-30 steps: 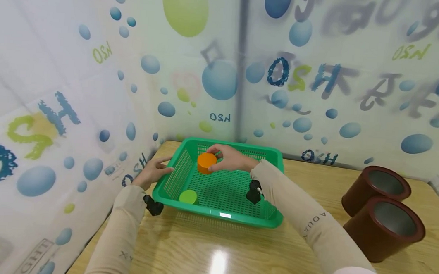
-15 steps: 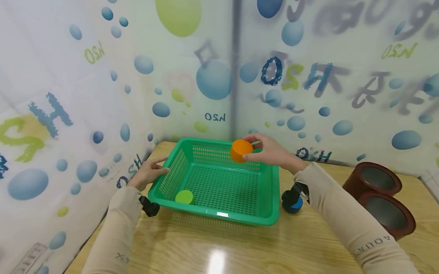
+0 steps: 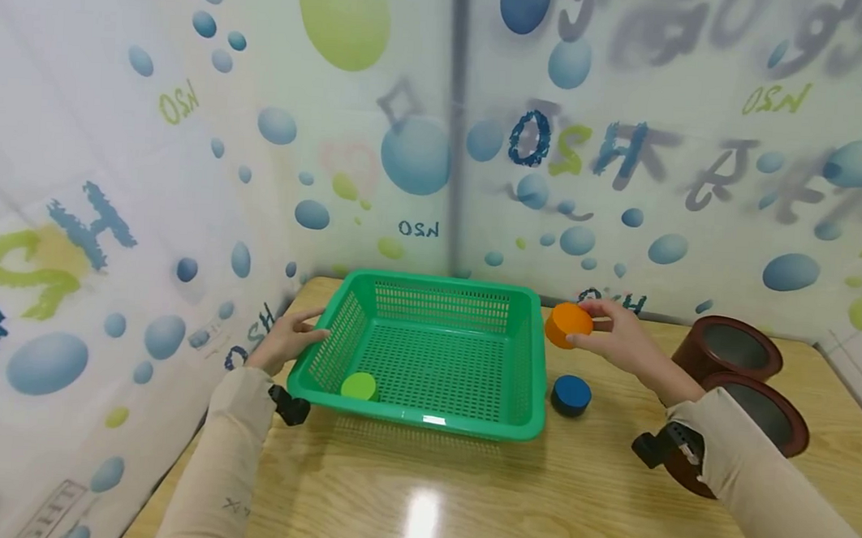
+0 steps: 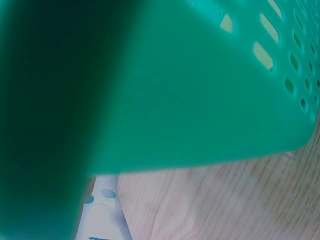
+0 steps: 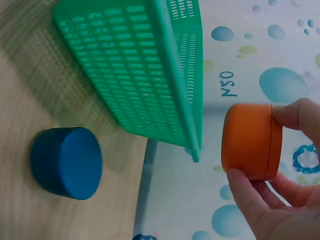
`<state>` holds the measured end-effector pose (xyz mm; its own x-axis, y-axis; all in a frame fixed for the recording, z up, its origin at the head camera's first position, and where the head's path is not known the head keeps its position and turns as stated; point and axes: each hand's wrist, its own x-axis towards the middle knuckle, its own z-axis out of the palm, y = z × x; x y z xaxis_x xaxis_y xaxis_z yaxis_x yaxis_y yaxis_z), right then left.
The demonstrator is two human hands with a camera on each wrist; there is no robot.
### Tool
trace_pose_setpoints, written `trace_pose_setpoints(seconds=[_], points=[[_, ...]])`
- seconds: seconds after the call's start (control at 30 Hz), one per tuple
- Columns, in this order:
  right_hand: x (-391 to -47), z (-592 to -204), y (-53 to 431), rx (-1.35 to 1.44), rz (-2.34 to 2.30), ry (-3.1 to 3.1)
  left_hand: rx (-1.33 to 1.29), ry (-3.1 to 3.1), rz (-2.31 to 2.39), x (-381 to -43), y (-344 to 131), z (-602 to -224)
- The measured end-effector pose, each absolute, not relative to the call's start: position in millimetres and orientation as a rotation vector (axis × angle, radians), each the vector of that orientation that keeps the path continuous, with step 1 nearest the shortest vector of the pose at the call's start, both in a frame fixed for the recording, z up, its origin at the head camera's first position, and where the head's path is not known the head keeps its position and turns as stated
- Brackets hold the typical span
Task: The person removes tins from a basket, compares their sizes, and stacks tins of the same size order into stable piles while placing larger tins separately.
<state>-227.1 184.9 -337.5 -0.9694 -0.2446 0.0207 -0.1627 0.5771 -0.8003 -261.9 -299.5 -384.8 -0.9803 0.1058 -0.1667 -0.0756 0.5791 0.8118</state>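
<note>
My right hand (image 3: 621, 336) pinches an orange round lidded container (image 3: 569, 325) between thumb and fingers. It is raised just outside the basket's right side, and a lid seam shows in the right wrist view. My left hand (image 3: 288, 339) touches the left rim of the green plastic basket (image 3: 423, 419), its fingers fairly straight. A light green round container (image 3: 360, 386) lies in the basket's front left corner. On the table right of the basket sits a blue round container (image 3: 571, 396). The basket's wall (image 4: 200, 115) fills most of the left wrist view, hiding the left fingers.
Two dark brown cylindrical pots (image 3: 737, 350) stand at the table's right, partly behind the right forearm. The wooden table (image 3: 361, 493) meets a patterned wall covering (image 3: 418, 244) at the back and left.
My right hand has carried the orange container rightward, from above the basket to beyond its right rim. The blue container came into view as the arm moved off. My left hand stays at the rim.
</note>
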Motion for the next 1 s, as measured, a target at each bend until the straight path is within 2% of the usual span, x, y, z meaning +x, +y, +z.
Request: trace_pose_setpoints(seconds=[0.53,1.0], points=[[-206,-403,205,-0.174,-1.377,2.667,0.015,2.603,1.334,-263,-300,-386],[-205,-425,201,-0.247,-1.455,2.673,0.019,2.599,1.348,-264,-300,-386]])
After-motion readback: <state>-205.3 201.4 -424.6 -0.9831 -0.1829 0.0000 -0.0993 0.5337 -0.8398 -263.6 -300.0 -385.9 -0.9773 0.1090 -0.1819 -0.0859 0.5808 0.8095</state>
